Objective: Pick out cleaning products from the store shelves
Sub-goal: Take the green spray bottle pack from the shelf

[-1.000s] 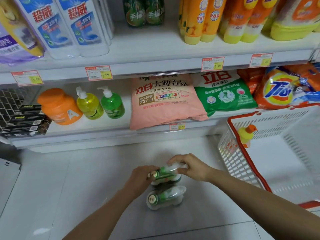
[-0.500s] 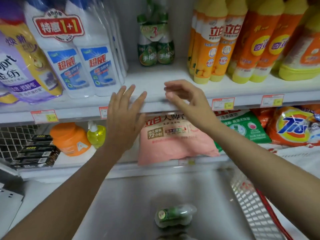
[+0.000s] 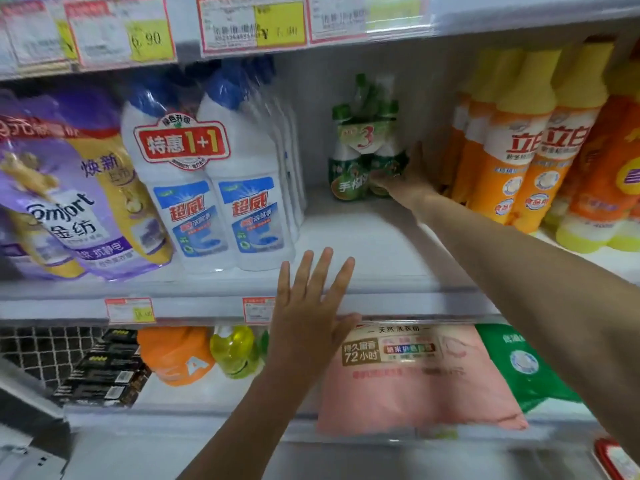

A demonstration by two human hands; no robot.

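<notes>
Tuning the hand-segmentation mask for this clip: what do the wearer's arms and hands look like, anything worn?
Both forearms are bare to the frame edge, no sleeve in view. The left hand and right hand wear no gloves. No watch, bracelet or ring shows; the right hand's fingers are blurred and partly hidden, so a ring there cannot be ruled out.

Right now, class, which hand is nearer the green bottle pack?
Right. The right hand grips the green bottle pack from the right; the left hand is spread at the shelf edge, apart.
</notes>
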